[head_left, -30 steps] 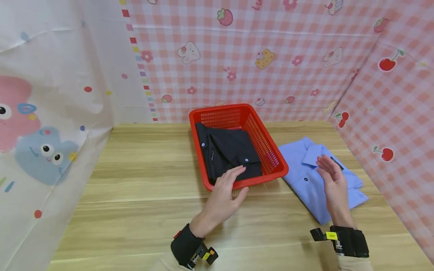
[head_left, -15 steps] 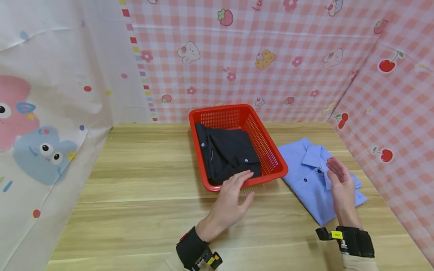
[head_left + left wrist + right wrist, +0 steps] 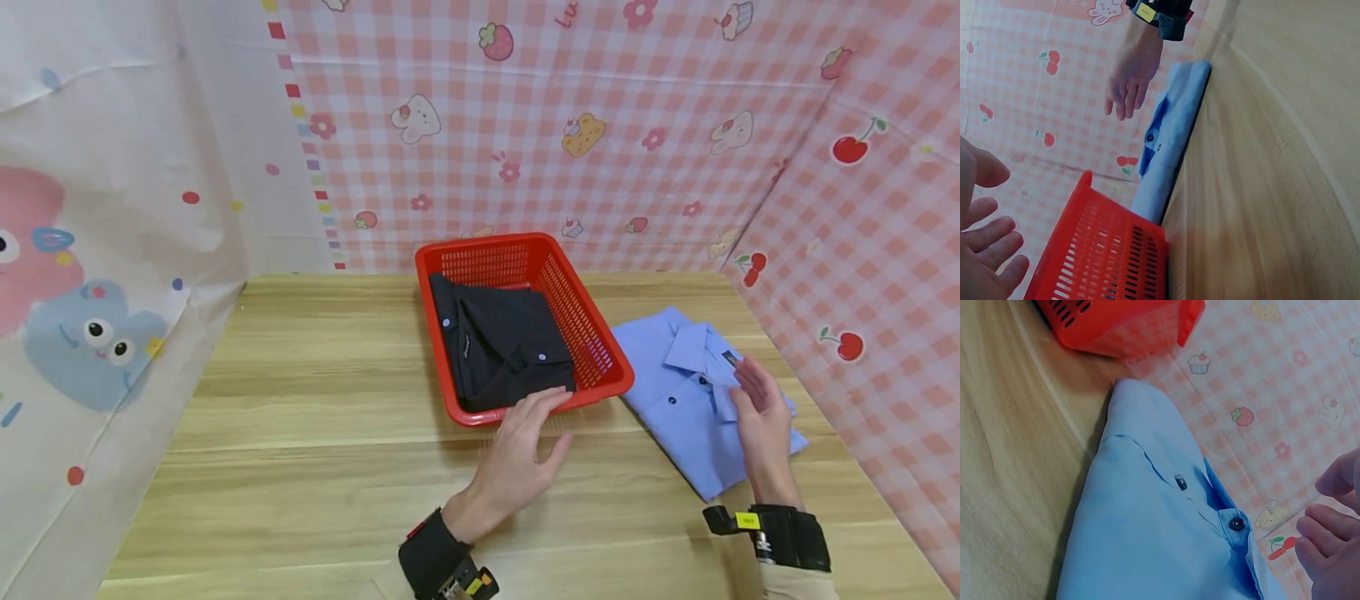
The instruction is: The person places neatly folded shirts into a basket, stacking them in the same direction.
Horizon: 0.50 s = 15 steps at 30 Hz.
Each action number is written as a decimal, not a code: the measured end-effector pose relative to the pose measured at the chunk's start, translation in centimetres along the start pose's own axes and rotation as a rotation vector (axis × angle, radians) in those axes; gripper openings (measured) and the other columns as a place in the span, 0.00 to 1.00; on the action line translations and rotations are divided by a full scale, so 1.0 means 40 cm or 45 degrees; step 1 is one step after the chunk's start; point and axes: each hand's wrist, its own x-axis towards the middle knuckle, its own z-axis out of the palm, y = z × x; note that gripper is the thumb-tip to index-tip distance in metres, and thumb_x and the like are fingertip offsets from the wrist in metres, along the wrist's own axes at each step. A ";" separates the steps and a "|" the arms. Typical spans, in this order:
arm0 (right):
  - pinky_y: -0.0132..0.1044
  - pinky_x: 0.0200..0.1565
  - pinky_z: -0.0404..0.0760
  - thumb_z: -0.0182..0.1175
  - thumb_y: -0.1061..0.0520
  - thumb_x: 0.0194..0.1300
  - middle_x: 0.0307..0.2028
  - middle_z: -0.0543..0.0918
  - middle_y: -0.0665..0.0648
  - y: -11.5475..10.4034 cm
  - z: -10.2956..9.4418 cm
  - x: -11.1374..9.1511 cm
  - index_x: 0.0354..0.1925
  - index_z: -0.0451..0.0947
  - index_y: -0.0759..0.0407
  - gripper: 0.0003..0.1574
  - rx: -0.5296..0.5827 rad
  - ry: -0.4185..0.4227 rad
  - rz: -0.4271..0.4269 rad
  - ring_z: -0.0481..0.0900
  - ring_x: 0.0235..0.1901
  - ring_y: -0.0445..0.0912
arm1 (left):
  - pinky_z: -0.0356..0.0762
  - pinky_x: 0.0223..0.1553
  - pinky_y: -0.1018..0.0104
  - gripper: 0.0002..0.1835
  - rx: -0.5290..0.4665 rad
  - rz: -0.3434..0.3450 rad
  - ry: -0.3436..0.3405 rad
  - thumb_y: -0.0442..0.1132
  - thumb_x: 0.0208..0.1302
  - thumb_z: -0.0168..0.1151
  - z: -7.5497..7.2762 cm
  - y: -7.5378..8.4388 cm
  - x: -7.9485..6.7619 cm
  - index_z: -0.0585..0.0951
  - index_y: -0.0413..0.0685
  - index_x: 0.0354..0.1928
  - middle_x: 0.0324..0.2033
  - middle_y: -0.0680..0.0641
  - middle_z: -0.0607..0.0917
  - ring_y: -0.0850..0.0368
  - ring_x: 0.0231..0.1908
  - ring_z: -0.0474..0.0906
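Note:
A red plastic basket [image 3: 592, 325] stands at mid-table with a folded black shirt [image 3: 502, 329] in it. My left hand [image 3: 513, 467] hovers by the basket's near rim, its fingers relaxed and holding nothing. To the right of the basket lies a folded light-blue shirt [image 3: 675, 433], collar up, dark buttons showing. Over that shirt's right side is my right hand [image 3: 765, 429], fingers loosely extended. In the left wrist view a gap separates the right hand [image 3: 1132, 78] from the blue shirt [image 3: 1179, 119]. The right wrist view shows the shirt's buttoned placket [image 3: 1182, 482] and collar.
A wooden table [image 3: 300, 433] carries everything. Behind it and on the right rises a pink checked cloth [image 3: 450, 150], with a white cartoon-printed sheet [image 3: 150, 108] along the left. Each wrist wears a black strap [image 3: 791, 537] with a small camera.
Both hands have shifted slightly to the right. My right hand has uncovered more of the blue shirt's collar and label. Basket and shirts stay where they were.

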 end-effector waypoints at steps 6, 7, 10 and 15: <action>0.27 0.72 0.61 0.46 0.57 0.81 0.79 0.60 0.59 0.010 -0.007 0.002 0.82 0.52 0.53 0.36 -0.080 -0.022 0.011 0.59 0.78 0.47 | 0.70 0.70 0.50 0.25 -0.033 0.024 0.009 0.34 0.70 0.64 0.013 0.000 -0.006 0.75 0.41 0.68 0.66 0.44 0.78 0.52 0.67 0.73; 0.28 0.73 0.60 0.46 0.56 0.82 0.79 0.59 0.60 0.012 -0.008 0.002 0.82 0.51 0.54 0.37 -0.092 -0.035 0.007 0.58 0.78 0.48 | 0.70 0.70 0.51 0.25 -0.029 0.030 0.008 0.34 0.70 0.64 0.015 0.000 -0.007 0.75 0.42 0.68 0.66 0.44 0.78 0.52 0.67 0.73; 0.32 0.76 0.57 0.46 0.55 0.82 0.80 0.55 0.62 0.017 -0.011 0.003 0.83 0.47 0.57 0.39 -0.121 -0.076 -0.005 0.53 0.80 0.52 | 0.71 0.69 0.52 0.25 -0.020 0.056 0.009 0.33 0.70 0.64 0.021 0.000 -0.010 0.75 0.41 0.68 0.65 0.43 0.78 0.52 0.67 0.73; 0.49 0.80 0.48 0.48 0.54 0.81 0.81 0.49 0.65 0.024 -0.015 0.008 0.83 0.45 0.59 0.41 -0.145 -0.106 0.007 0.46 0.80 0.60 | 0.72 0.68 0.55 0.25 0.035 0.080 -0.008 0.34 0.69 0.65 0.031 0.001 -0.015 0.76 0.43 0.67 0.63 0.46 0.80 0.53 0.66 0.74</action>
